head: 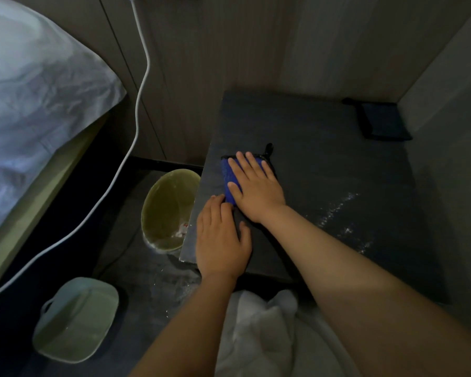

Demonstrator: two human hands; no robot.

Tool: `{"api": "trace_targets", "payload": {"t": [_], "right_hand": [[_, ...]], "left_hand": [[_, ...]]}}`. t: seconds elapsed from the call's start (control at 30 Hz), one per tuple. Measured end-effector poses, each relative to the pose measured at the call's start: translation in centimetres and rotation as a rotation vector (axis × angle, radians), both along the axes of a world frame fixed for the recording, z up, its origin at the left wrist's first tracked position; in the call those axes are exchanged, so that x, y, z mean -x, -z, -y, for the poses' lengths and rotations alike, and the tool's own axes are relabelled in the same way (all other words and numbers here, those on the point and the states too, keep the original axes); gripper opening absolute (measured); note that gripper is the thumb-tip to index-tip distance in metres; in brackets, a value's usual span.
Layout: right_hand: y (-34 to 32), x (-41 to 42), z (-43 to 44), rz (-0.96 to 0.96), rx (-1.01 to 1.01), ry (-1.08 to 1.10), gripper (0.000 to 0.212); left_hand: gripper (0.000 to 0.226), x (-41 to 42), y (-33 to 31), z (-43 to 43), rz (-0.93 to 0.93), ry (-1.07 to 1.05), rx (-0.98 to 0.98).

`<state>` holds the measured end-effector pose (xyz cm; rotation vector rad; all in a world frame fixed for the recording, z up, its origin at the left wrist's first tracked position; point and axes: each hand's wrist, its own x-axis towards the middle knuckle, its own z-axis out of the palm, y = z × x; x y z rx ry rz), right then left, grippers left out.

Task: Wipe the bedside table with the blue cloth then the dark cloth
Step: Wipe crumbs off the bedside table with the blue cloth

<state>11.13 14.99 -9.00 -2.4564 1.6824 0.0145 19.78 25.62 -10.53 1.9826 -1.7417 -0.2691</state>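
The right hand point(256, 186) lies flat with fingers spread on the blue cloth point(230, 180), pressing it onto the dark surface point(324, 164) near its 9 o'clock edge. The left hand point(222, 238) rests palm down, fingers together, at the same edge toward 7 o'clock, its fingertips touching the blue cloth and holding nothing. The dark cloth point(382, 121) lies folded in the far corner at 1 o'clock, well apart from both hands. White specks point(343, 213) streak the surface toward 4 o'clock. On the floor at 9 o'clock stands a pale green bin point(166, 210), just beside the surface. A white cable point(136, 110) hangs down near the bed point(33, 104).
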Motion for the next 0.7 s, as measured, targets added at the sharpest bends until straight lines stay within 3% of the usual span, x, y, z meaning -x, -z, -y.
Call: {"api": "trace_targets", "payload": {"t": [0.4, 0.7], "right_hand": [[0.2, 0.6, 0.3, -0.005, -0.002, -0.005, 0.057], [-0.3, 8.8, 1.2, -0.061, -0.022, 0.212, 0.058]], "left_hand": [[0.037, 0.1, 0.0, 0.1, 0.047, 0.023, -0.011], [0.033, 0.0, -0.1, 0.1, 0.086, 0.025, -0.024]]}}
